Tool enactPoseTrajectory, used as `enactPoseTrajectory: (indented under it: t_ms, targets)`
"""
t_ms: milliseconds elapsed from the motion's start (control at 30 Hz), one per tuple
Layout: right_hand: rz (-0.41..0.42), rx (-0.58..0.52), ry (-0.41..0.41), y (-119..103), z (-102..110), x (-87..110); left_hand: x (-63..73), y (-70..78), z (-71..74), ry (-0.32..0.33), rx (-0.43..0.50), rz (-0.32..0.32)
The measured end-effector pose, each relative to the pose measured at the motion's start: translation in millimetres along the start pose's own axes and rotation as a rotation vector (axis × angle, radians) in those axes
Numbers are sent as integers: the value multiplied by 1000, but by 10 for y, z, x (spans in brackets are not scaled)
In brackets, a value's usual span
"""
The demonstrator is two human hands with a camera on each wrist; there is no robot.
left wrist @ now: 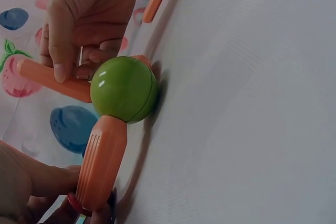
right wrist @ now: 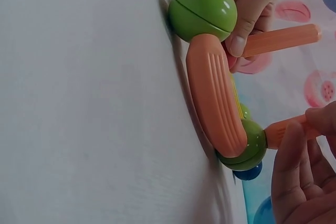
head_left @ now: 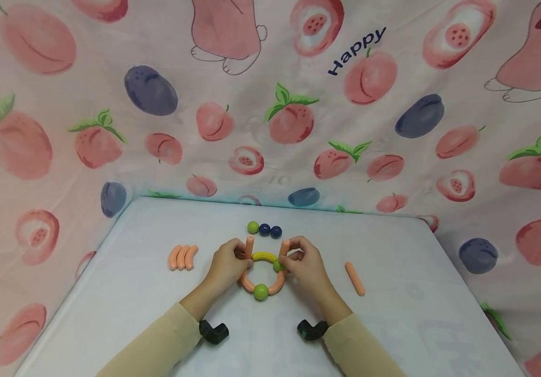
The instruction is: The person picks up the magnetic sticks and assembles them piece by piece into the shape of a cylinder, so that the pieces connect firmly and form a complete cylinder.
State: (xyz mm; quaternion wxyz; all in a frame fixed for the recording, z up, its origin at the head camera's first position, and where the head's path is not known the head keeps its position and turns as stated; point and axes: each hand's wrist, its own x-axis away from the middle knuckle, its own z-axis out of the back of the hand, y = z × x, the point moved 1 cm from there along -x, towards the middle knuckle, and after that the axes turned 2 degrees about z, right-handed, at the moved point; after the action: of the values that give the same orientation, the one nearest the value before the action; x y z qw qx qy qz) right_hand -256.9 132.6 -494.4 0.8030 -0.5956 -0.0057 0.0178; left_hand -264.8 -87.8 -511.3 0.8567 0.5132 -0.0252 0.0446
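Observation:
On the table, a toy ring joins orange curved bars, a yellow curved bar and balls. One green ball is at its near side, another green ball at its right. Two straight orange sticks rise from it: a left stick and a right stick. My left hand pinches the left corner at a red ball, mostly hidden by the fingers, at the left stick's foot. My right hand pinches the right stick just above its green ball.
Beyond the ring lie a loose green ball and two blue balls. Three orange curved bars lie to the left, and a loose orange stick to the right. A fruit-printed cloth hangs behind the white table.

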Motion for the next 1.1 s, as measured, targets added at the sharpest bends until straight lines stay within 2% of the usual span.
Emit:
enactPoseTrajectory:
  t_ms: [367,567,833,1100]
  targets:
    - [-8,-3,-15,-4,19,13,53,-23,59,-46,12,-10]
    - [2,52,-9,5,91,45,97,-18,110,-77,16,-4]
    - [9,142,8,101,329,122,167,-21,157,-99,17,-9]
    - [-33,243,43,147,649,261,200,-60,181,-131,98,22]
